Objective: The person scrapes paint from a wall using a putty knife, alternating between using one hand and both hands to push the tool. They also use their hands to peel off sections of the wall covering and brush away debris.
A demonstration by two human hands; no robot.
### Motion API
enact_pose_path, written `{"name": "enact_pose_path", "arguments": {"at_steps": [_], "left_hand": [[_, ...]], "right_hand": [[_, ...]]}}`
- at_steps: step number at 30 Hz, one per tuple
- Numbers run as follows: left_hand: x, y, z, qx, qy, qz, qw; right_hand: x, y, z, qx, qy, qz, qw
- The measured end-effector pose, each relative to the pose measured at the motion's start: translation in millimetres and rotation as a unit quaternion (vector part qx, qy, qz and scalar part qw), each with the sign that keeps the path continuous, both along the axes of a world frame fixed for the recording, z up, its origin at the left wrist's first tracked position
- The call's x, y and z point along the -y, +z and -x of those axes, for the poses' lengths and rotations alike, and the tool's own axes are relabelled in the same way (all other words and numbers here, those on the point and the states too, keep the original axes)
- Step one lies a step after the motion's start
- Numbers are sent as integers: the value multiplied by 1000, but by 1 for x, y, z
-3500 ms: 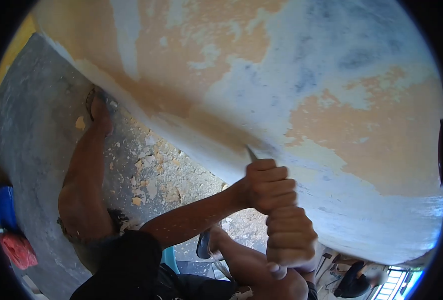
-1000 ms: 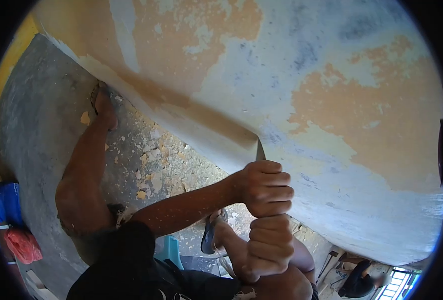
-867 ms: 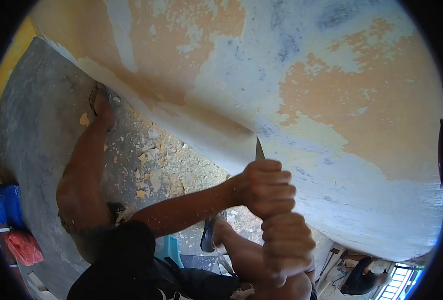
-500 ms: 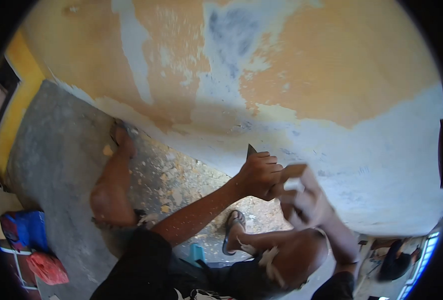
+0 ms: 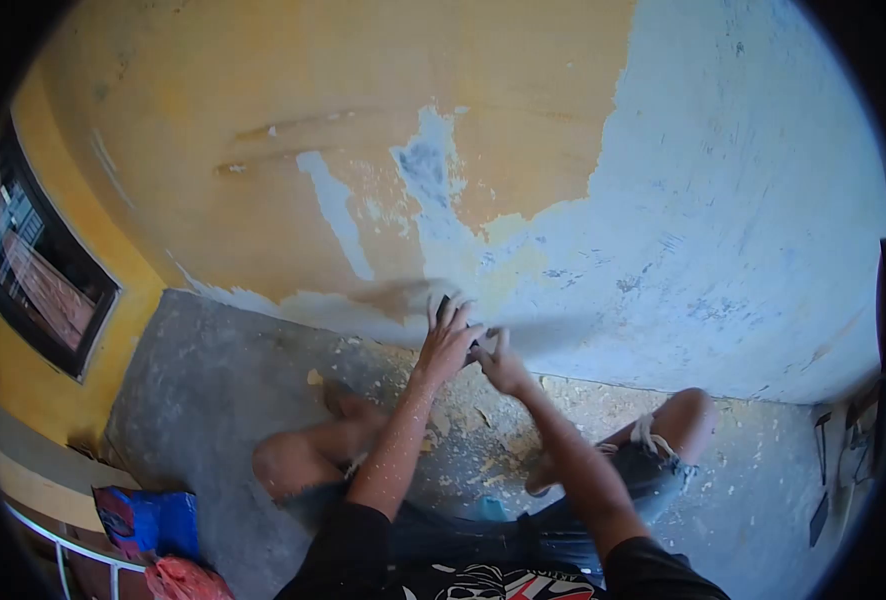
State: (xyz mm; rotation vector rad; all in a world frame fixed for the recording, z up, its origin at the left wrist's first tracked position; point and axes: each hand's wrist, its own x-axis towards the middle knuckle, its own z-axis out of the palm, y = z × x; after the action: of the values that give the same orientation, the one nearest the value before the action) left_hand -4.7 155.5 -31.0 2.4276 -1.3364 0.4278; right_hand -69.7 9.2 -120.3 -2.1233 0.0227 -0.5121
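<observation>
I sit on the concrete floor (image 5: 213,390) facing a wall (image 5: 703,200) with peeling orange paint over pale plaster. My left hand (image 5: 448,338) and my right hand (image 5: 504,366) meet at the foot of the wall. A dark scraper (image 5: 474,346) lies between them, and its tip (image 5: 442,300) shows above my left fingers. These fingers are loosely spread around the blade. My right hand touches the scraper's lower end, but its grip is hidden.
Paint flakes (image 5: 463,425) litter the floor between my bent legs (image 5: 293,462). A dark-framed window (image 5: 38,265) is on the yellow side wall at left. A blue bag (image 5: 148,518) and a red bag (image 5: 181,580) lie at lower left. Tools (image 5: 821,480) lean at right.
The view has pulled back and up from the wall. My two-handed fist grip on the scraper has loosened; the right hand came off, then returned beside the left. My left fingers have spread.
</observation>
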Motion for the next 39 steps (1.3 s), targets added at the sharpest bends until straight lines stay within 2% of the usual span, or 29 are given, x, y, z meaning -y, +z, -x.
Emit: {"name": "enact_pose_path", "arguments": {"at_steps": [1,3,4,5,6,7,8,9,10,11,12,13,14,15,16,17,19,20,23,29,31,34,35,37,38,39], "left_hand": [[-5,-9,-2,3,-3,-9,1000],[-14,-33,-2,-100,71,189,974],[-17,-58,-1,-51,120,189,973],[-16,-72,6,-51,118,183,975],[-12,-86,11,-68,159,212,962],[-10,-96,14,-91,203,239,945],[-9,-99,14,-112,213,187,952],[-9,-100,10,-118,213,183,952],[-12,-100,6,-157,231,243,929],[-18,-102,-3,-193,248,301,900],[-25,-107,-18,-162,252,277,913],[-32,-119,-32,-164,251,272,915],[-38,-133,-42,-487,116,408,763],[-41,-148,-49,-732,-34,479,483],[-24,-123,-43,-729,-154,498,444],[-15,-125,-51,-734,-152,497,438],[-5,-133,-60,-714,-102,497,482],[5,-120,-67,-677,-74,512,524],[27,-97,-73,-682,-72,506,524],[44,-121,-73,-693,-31,523,496],[46,-123,-75,-662,-46,541,516],[50,-125,-77,-616,-36,603,506],[51,-110,-77,-616,-32,603,506],[51,-85,-73,-625,-21,621,472],[48,-103,-69,-626,-16,621,471],[48,-130,-69,-618,-1,599,510]], "right_hand": [[-19,25,12,-177,-16,-83,981],[-45,6,11,-121,-30,-63,990],[-49,3,10,-119,-32,-71,990],[-51,2,12,-157,-46,-31,986],[-51,-3,11,-196,-58,10,979],[-52,-18,11,-204,-59,5,977],[-49,-37,10,-150,-69,-31,986],[-41,-54,7,-93,-82,-65,990],[-32,-56,9,-98,-84,-67,989],[-24,-52,14,-122,-73,-142,980],[-20,-47,14,-143,-60,-218,964],[-20,-41,7,-145,-63,-222,962],[-23,-37,0,-138,-40,-250,957],[-28,-37,-7,-132,-19,-278,951],[-37,-52,-18,-115,-37,-308,944],[-42,-53,-24,-121,-42,-307,943],[-48,-33,-27,-125,-40,-391,911],[-47,-11,-28,-91,-32,-353,931],[-39,-22,-27,-129,-70,-285,947],[-22,-13,-30,-179,-106,-200,958],[-18,-6,-32,-184,-111,-194,957],[-20,19,-37,-194,-109,-198,954],[-19,25,-39,-202,-105,-203,953],[-20,24,-40,-211,-106,-195,952],[-22,26,-38,-215,-107,-186,953],[-25,17,-34,-213,-106,-185,954]]}}
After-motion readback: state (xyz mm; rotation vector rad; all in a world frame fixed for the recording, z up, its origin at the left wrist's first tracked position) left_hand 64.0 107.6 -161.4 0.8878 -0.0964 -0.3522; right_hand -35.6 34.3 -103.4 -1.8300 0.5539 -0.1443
